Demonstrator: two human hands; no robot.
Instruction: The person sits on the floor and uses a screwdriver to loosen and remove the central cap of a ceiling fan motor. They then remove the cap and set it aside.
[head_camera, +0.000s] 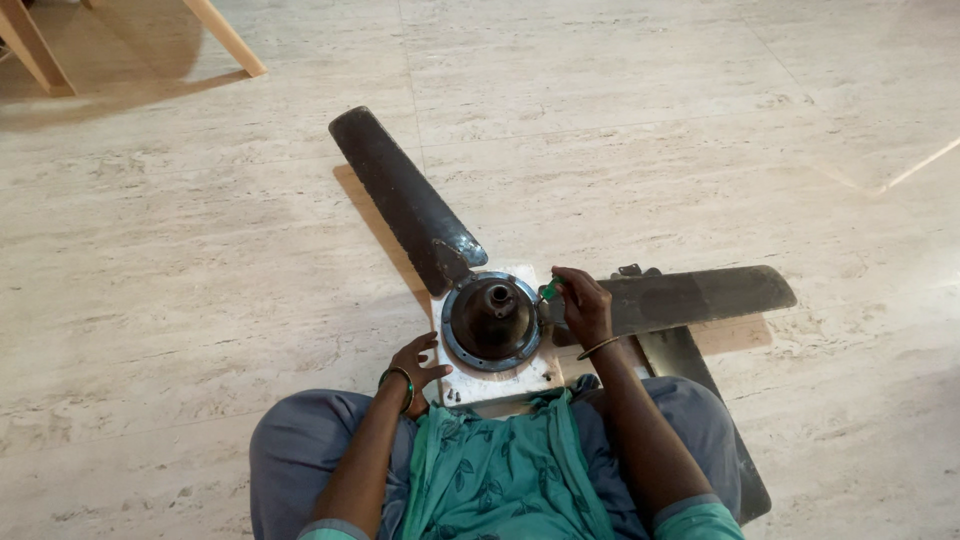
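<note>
Here a pale stone tile floor (200, 250) fills the view, with wooden furniture legs (225, 35) at the top left corner. On it lies a dark ceiling fan: one long blade (400, 195) points up and left, another blade (700, 297) runs right, a third blade (700, 400) slants down beside the person's right leg. The round fan motor (493, 320), dark with a bluish rim, sits on a white slab (500, 385) just in front of the knees. The right hand (582, 305) rests at the motor's right edge, fingers curled tight around a green-handled screwdriver (550, 290). The left hand (415, 365), fingers loosely spread and holding nothing, touches the slab's left edge. Small dark screws (452, 396) lie on the slab near it.
</note>
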